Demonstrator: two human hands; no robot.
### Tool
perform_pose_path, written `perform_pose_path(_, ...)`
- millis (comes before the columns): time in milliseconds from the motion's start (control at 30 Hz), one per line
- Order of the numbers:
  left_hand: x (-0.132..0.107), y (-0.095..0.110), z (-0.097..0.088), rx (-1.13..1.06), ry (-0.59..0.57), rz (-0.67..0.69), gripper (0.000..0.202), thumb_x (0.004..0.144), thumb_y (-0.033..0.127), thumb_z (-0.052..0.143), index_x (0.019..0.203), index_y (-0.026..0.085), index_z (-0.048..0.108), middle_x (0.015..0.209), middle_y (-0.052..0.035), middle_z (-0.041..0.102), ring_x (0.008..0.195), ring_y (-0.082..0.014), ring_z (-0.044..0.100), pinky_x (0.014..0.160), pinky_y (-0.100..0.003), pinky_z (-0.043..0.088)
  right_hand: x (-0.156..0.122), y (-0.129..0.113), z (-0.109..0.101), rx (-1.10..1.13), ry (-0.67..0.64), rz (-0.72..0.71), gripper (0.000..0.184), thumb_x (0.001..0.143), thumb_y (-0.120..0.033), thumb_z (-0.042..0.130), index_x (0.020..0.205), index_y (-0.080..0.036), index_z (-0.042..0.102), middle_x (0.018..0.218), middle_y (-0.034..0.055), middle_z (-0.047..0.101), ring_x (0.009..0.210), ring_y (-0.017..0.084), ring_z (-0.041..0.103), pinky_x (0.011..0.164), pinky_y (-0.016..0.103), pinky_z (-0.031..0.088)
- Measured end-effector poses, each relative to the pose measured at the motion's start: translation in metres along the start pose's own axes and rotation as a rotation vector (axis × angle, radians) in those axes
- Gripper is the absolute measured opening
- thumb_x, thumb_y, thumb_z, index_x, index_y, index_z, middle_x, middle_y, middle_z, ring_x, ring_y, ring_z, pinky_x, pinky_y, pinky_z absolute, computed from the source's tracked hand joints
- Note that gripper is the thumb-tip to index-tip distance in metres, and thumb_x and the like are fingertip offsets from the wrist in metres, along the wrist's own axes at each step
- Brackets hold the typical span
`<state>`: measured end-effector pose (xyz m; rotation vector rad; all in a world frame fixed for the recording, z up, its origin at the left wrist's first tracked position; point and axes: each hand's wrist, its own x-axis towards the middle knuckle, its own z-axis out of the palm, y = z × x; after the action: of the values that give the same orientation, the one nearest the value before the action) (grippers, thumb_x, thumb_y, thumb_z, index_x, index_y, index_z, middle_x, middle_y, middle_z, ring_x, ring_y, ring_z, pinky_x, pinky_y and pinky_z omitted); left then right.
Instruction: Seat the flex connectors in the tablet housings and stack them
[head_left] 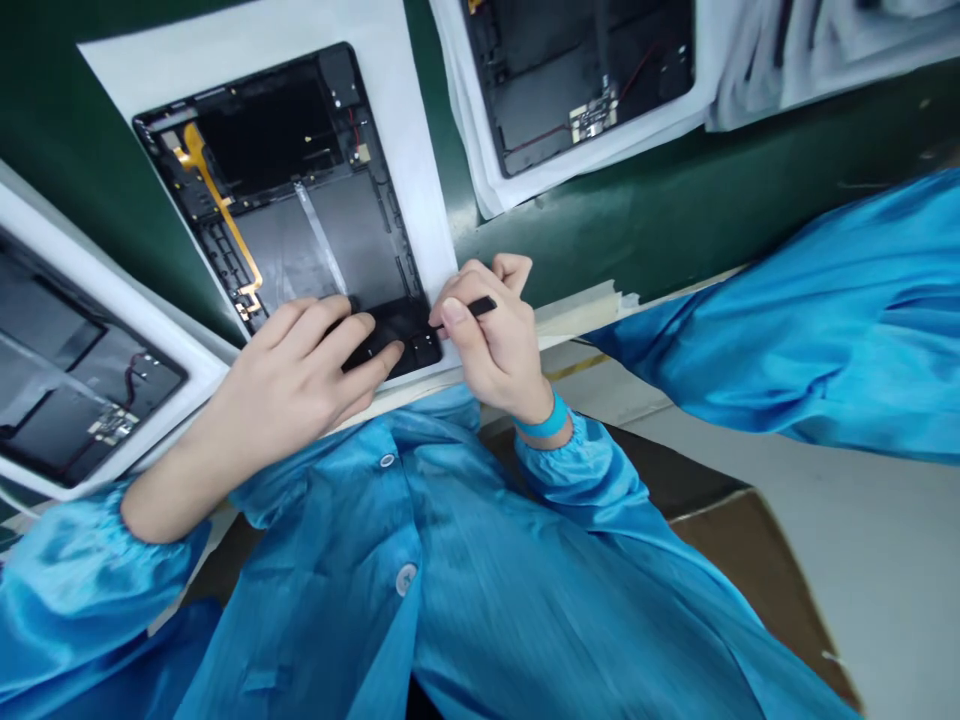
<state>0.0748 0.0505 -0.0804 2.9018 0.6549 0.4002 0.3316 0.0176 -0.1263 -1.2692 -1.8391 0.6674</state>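
Observation:
An opened tablet (281, 235) lies on a white sheet in front of me, its inner parts bare. An orange flex cable (225, 210) runs down its left side, and a pale strip crosses its grey middle. My left hand (304, 370) rests over the lower edge of the tablet, fingers apart, fingertips on the black lower section. At the lower right corner, my right hand (491, 335) pinches a slim black tool (481, 306). The tool's thin end points at the tablet's corner. Its exact kind and whether the tip touches are hard to make out.
Another opened tablet (592, 80) lies at the upper right, and one more tablet (67, 370) at the left. White sheets (832, 60) are bunched at the top right. A co-worker's blue sleeve (810, 330) reaches in over the green table (637, 235). Below stands a brown box (757, 570).

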Motion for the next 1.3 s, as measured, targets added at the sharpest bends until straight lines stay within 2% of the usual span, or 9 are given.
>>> perform_pose_path(200,-0.006,-0.001,0.010,0.006,0.025,-0.029,0.023,0.114,0.023,0.066,0.136,0.019,0.072,0.130,-0.0137,0.074,0.123,-0.0313,0.070,0.100,-0.047,0.065,0.000,0.002,0.002,0.047,-0.085,0.050,0.045,0.123,-0.051,0.034,0.098,-0.026,0.062,0.086,0.0008,0.070,0.088,0.024,0.068,0.110,0.057,0.044)
perform_pose_path(367,-0.004,-0.001,0.016,-0.003,0.027,-0.042,0.024,0.116,0.023,0.061,0.135,0.021,0.074,0.123,-0.0117,0.071,0.121,-0.0303,0.068,0.104,-0.048,0.061,0.000,0.002,0.003,0.011,-0.140,0.111,0.053,0.122,-0.057,0.029,0.095,-0.026,0.064,0.086,0.0030,0.072,0.092,0.027,0.070,0.113,0.063,0.046)
perform_pose_path(600,-0.003,0.001,0.015,0.045,0.008,-0.064,0.022,0.117,0.021,0.059,0.133,0.022,0.075,0.124,-0.0110,0.070,0.123,-0.0291,0.066,0.105,-0.046,0.059,-0.002,0.005,0.006,-0.023,-0.170,0.090,0.055,0.122,-0.057,0.027,0.100,-0.028,0.067,0.091,0.0050,0.074,0.096,0.030,0.071,0.113,0.064,0.046)
perform_pose_path(700,-0.003,0.001,0.014,0.091,-0.018,-0.036,0.025,0.116,0.020,0.059,0.135,0.023,0.074,0.127,-0.0115,0.069,0.123,-0.0286,0.066,0.105,-0.045,0.059,-0.001,0.005,0.008,-0.031,-0.164,0.063,0.055,0.123,-0.056,0.025,0.098,-0.027,0.065,0.090,0.0049,0.074,0.095,0.029,0.071,0.109,0.063,0.048)
perform_pose_path(800,-0.004,0.002,0.012,0.102,0.005,-0.031,0.025,0.115,0.019,0.063,0.137,0.023,0.074,0.128,-0.0122,0.070,0.122,-0.0288,0.067,0.104,-0.045,0.061,-0.001,0.005,0.008,-0.011,-0.143,0.062,0.055,0.123,-0.056,0.025,0.097,-0.027,0.064,0.089,0.0045,0.074,0.093,0.028,0.071,0.108,0.063,0.049)
perform_pose_path(1000,-0.006,0.007,0.017,0.104,0.045,-0.075,0.023,0.112,0.021,0.068,0.134,0.024,0.075,0.129,-0.0127,0.073,0.123,-0.0301,0.068,0.104,-0.046,0.062,-0.004,0.006,0.009,-0.010,-0.022,0.111,0.058,0.122,-0.060,0.026,0.091,-0.028,0.063,0.083,0.0040,0.069,0.085,0.027,0.067,0.106,0.061,0.052)
perform_pose_path(1200,-0.013,0.007,0.026,-0.025,0.006,-0.143,0.033,0.112,0.020,0.065,0.143,0.028,0.075,0.138,-0.0133,0.071,0.132,-0.0336,0.066,0.110,-0.053,0.058,-0.003,0.005,0.008,-0.039,-0.063,0.141,0.061,0.121,-0.064,0.022,0.091,-0.029,0.062,0.082,0.0039,0.066,0.087,0.028,0.067,0.107,0.062,0.050)
perform_pose_path(1300,-0.014,0.007,0.028,-0.035,0.011,-0.146,0.032,0.113,0.021,0.065,0.142,0.027,0.075,0.137,-0.0134,0.071,0.131,-0.0336,0.066,0.110,-0.054,0.058,-0.003,0.004,0.007,-0.029,-0.086,0.145,0.061,0.121,-0.064,0.021,0.092,-0.029,0.063,0.083,0.0047,0.067,0.090,0.029,0.067,0.110,0.063,0.048)
